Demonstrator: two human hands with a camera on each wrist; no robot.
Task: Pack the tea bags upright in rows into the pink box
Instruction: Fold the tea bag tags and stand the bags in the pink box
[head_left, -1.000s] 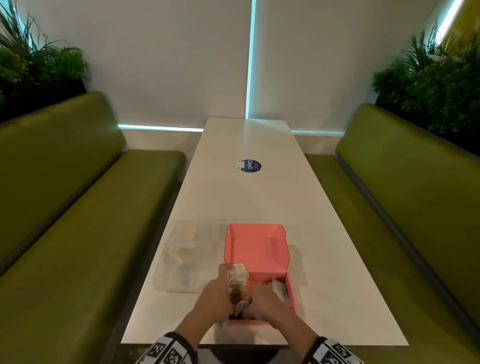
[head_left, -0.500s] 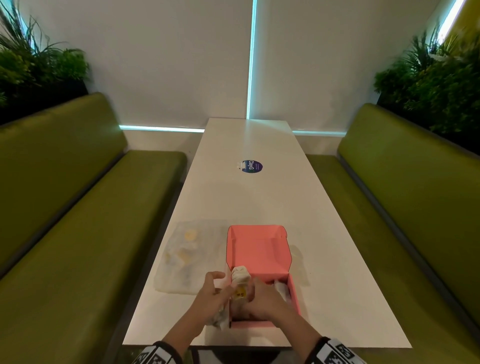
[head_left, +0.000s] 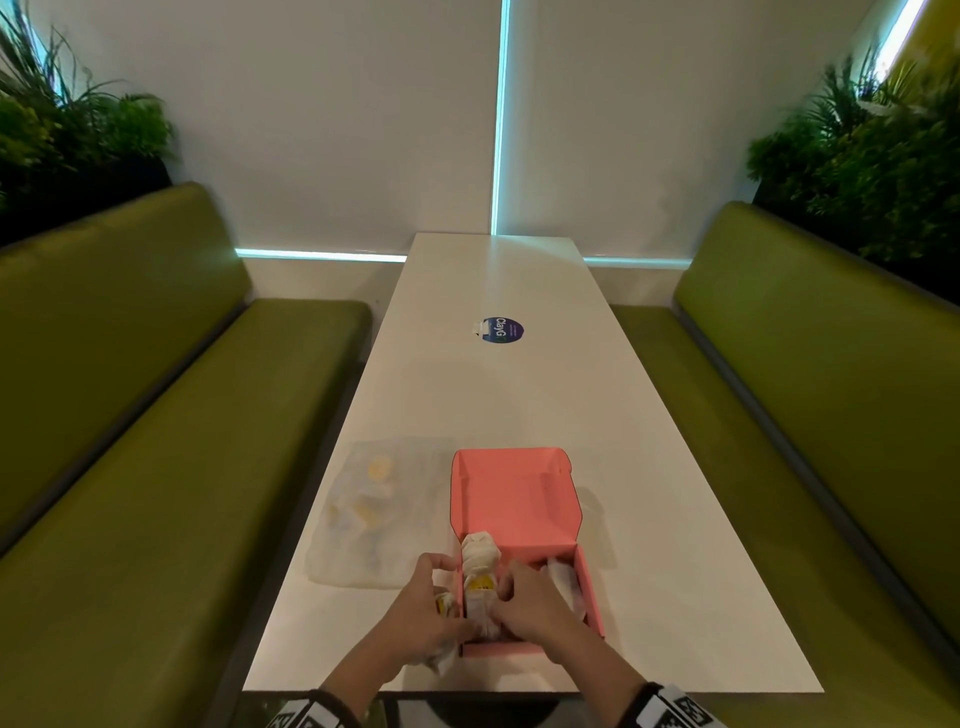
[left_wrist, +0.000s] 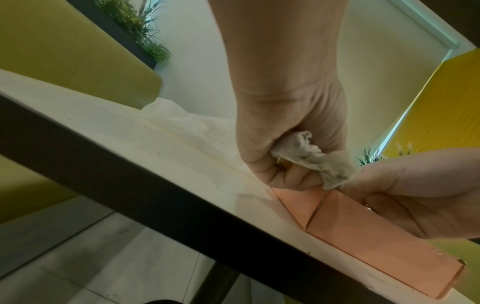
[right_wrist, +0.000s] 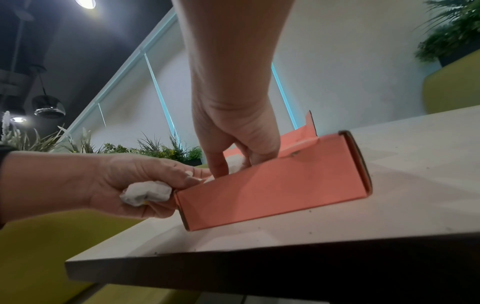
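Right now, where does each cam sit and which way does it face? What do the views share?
Head: above the table, looking forward and down at the pink box; both forearms show.
Left wrist: under the left hand, below the table edge, looking up; it grips tea bags.
Right wrist: under the right hand, looking up; fingers in the box.
Shared: both hands and the box appear in all three.

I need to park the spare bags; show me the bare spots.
Bare: table right of the box, and beyond it up to the sticker. Crowded: the box's left, with the plastic bag, and its near end, under both hands.
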